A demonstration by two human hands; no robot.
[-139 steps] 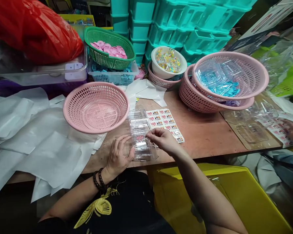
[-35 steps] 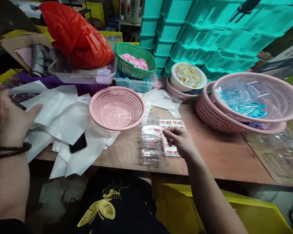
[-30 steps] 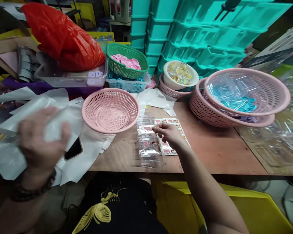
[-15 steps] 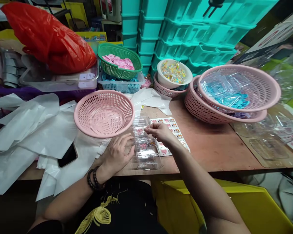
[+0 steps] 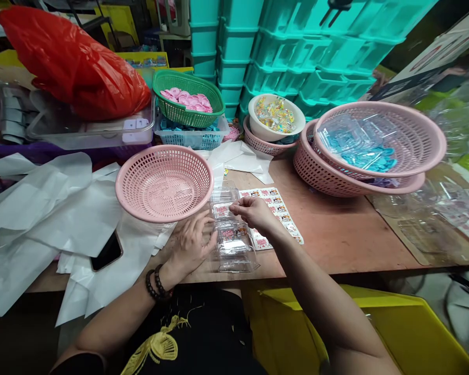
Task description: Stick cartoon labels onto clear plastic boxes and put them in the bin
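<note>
My right hand [image 5: 254,213] pinches the edge of a small white sticker [image 5: 221,210] with pink print, held over a clear plastic clamshell box [image 5: 224,194]. My left hand [image 5: 193,240] lies with fingers spread at the left side of the boxes, its fingertips close to their edges. Nearer to me, another clear clamshell box [image 5: 237,255] carries a sticker with pink print and a small cartoon figure. Under and beside my right wrist lies a sticker sheet [image 5: 283,212] with rows of the same stickers. Whether my left fingers touch the plastic I cannot tell.
A pink basket [image 5: 164,205] stands left of the boxes, beside white backing sheets [image 5: 58,208] and a phone [image 5: 107,251]. Stacked pink baskets [image 5: 336,182] with blue pieces sit at right. Behind are a white bowl [image 5: 254,117], a green basket [image 5: 187,117] and teal crates [image 5: 240,44].
Both hands stay almost in place, the right still pinching the sticker over the box. The whole view has shifted slightly. A co-worker's hand at the far right edge is no longer visible.
</note>
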